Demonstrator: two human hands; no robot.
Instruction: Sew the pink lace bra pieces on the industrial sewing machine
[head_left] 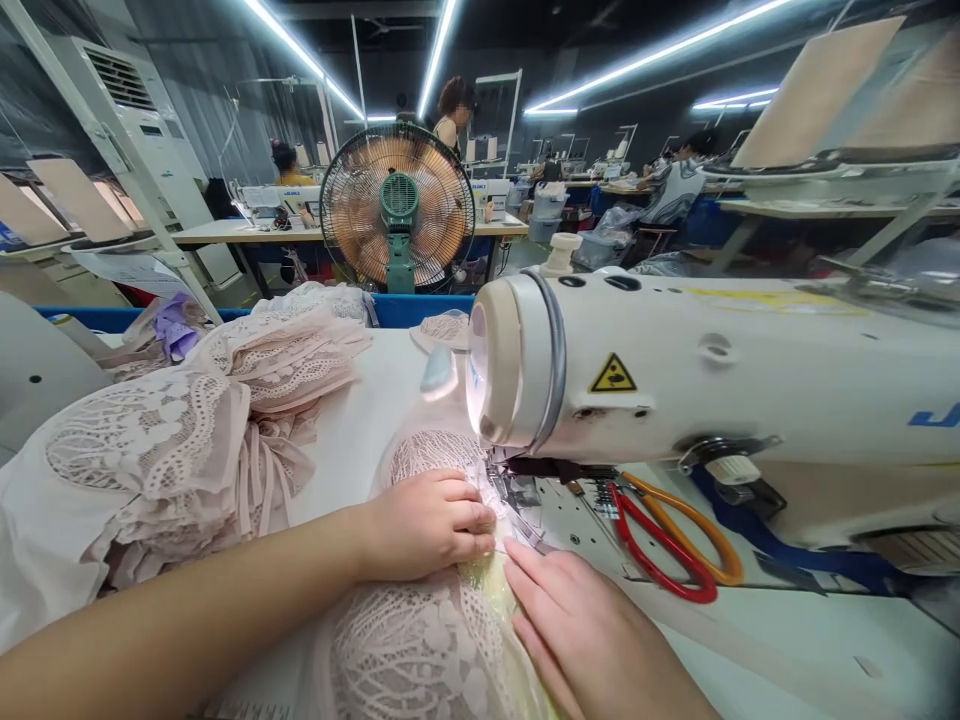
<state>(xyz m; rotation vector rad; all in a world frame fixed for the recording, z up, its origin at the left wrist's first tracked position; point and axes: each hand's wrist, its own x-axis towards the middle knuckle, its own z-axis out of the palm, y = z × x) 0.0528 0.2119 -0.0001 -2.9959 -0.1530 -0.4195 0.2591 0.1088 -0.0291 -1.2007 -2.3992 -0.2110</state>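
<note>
A pale pink lace piece [420, 640] lies under the needle area of a white sewing machine [675, 370]. My left hand [435, 525] rests on the lace just in front of the presser foot, its fingers bent and pressed together on the fabric. To its right, my right hand [562, 610] touches the garment's edge, fingers fairly straight and flat against a yellowish strip [491, 585]. The fingertips of both hands nearly meet. The needle is hard to make out.
Stacked lace pieces [180, 430] lie at the left. Red-handled scissors [667, 560] and orange-handled scissors [705, 530] rest under the machine arm. Beyond the table stands a fan [397, 205]; several people sit or stand farther back.
</note>
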